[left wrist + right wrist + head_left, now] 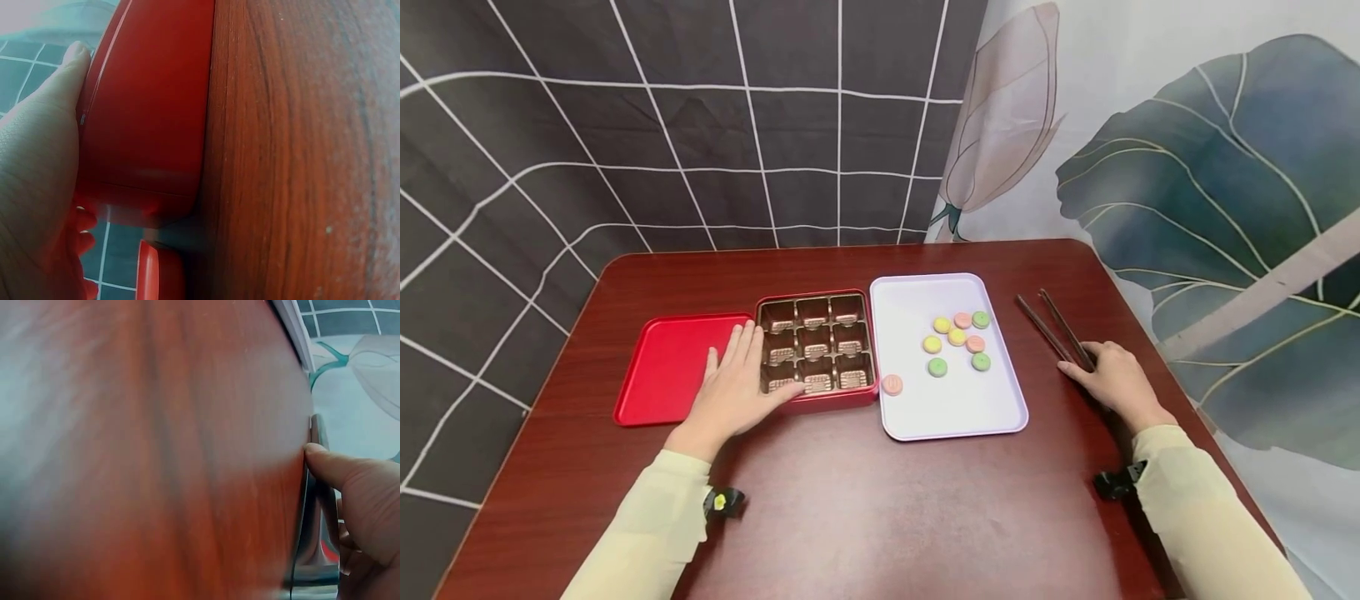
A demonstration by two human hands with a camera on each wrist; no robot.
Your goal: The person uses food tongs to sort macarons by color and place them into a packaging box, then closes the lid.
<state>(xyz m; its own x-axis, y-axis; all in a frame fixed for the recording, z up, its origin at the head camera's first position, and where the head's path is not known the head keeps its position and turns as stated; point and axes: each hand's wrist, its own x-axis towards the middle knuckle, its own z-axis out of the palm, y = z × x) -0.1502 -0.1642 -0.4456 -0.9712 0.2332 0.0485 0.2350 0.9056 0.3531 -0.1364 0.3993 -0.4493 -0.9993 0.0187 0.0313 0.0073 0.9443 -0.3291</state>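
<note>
Two hands on the table [865, 517]: left hand [737, 387] lies flat, fingers straight, on the left edge of the red tin [817, 348] (nine cells), its lid [673, 367] just beside. Right hand [1112, 385] rests loosely curled over the near ends of the chopsticks [1052, 329], fingertips touching them. Seven round sweets [957, 337] sit on the white tray [955, 408]; one pink sweet [892, 384] lies at its left rim.

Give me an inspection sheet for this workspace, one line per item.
Surface: dark red wooden table.
Job's things: red tin with nine brown compartments; red lid beside it; white tray with seven coloured round candies; one pink candy on the tray's edge; dark chopsticks.
Clutter: nothing seen.
Grippers: left hand rests flat on tin; right hand touches chopsticks.
Cables: nothing seen.
Surroundings: grid-pattern and leaf-print cloth backdrops.
</note>
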